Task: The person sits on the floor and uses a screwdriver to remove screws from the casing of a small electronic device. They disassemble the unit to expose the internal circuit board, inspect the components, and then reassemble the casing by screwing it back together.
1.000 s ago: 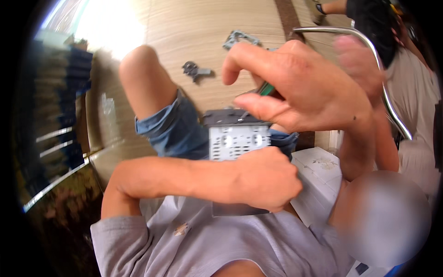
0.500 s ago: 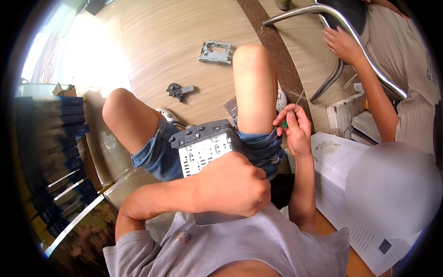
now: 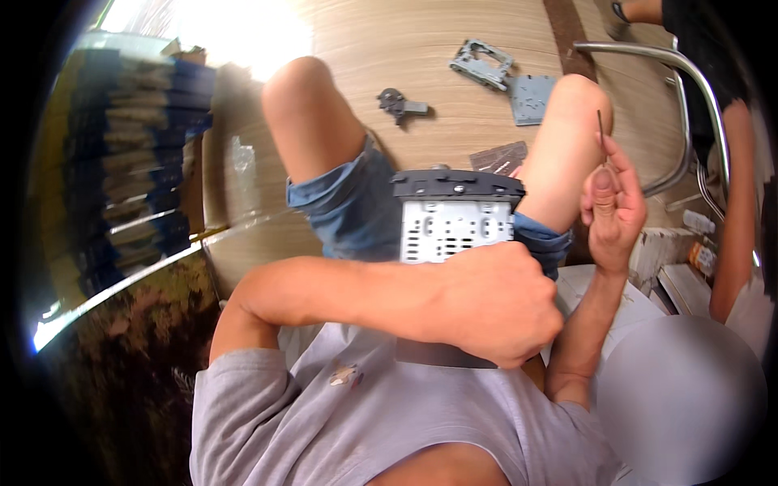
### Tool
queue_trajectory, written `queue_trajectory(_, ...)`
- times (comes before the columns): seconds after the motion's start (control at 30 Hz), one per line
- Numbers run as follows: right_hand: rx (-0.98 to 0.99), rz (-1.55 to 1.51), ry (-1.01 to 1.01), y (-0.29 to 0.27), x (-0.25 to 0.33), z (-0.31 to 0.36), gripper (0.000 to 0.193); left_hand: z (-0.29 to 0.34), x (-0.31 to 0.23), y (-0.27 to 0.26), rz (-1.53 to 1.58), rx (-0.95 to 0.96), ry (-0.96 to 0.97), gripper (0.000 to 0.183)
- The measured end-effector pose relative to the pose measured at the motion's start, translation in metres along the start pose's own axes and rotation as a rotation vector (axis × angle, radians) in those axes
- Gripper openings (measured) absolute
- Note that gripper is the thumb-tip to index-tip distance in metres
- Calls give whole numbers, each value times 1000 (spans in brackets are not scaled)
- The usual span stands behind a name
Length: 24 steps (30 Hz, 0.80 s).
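**Car stereo chassis pinned on the lap, screwdriver raised at three o'clock**

The wooden floor fills the top of the view, pale planks running out under both bare knees. At nine o'clock stands a stack of dark blue boxes, bent by the lens. A chrome tube chair frame curves down the two o'clock side, and beside it another person's arm hangs along the right edge.

Dead centre now: the car stereo chassis, a perforated metal box with a dark front panel facing twelve o'clock, sits on the person's lap between the thighs, resting against denim shorts. The left hand reaches across from eight o'clock and clamps down on the near end of the chassis, fingers curled tight over its top, gripping it firmly.

Over at three o'clock, the right hand is closed around a thin screwdriver, the shaft pointing up toward twelve o'clock, clear of the chassis and just beside the right knee. The handle is buried in the fist, so only the slim shaft shows.

Smaller pieces are scattered on the floor at twelve and one o'clock: a grey metal bracket, a flat grey plate touching the knee's outline, a dark ribbed panel just above the chassis, and a small dark mechanism part lying between the knees.
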State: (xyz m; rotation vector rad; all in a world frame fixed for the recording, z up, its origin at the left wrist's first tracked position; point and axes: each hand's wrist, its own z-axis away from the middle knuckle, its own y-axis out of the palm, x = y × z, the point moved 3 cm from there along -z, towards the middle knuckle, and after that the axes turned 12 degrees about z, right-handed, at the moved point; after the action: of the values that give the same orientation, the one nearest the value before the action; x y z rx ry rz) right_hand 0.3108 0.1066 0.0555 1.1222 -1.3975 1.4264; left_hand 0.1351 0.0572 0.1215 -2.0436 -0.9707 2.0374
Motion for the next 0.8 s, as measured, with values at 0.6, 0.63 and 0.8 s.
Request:
queue_trajectory(0.6, 635, 654, -727, 86, 98, -35, 13, 2, -3, 3, 45, 0, -54, 19)
queue_trajectory(0.63, 648, 762, -754, 90, 98, -34, 14, 2, -1, 3, 61, 7, -71, 19)
queue_trajectory(0.8, 675, 824, -776, 96, 96, -35, 17, 6, 1, 0, 85, -44, -74, 19)
